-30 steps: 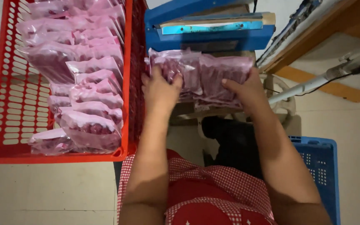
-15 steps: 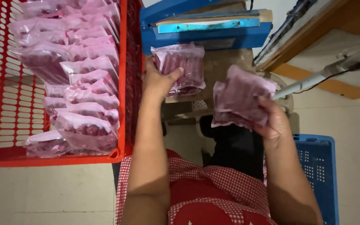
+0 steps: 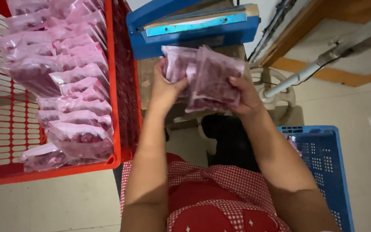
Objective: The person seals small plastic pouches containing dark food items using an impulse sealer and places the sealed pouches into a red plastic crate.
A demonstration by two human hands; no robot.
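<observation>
While both hands meet in front of the blue heat sealer [image 3: 194, 28], they clasp one bunch of clear pouches w/ pink-red contents [image 3: 207, 79] — left hand [image 3: 166, 88] clenched on the left edge, right hand [image 3: 243, 96] gripping the right side & underside. Pouches stand roughly upright, long axis pointing away toward the sealer; the red crate [image 3: 119, 107] of filled pouches sits nearer the left hand.
</observation>
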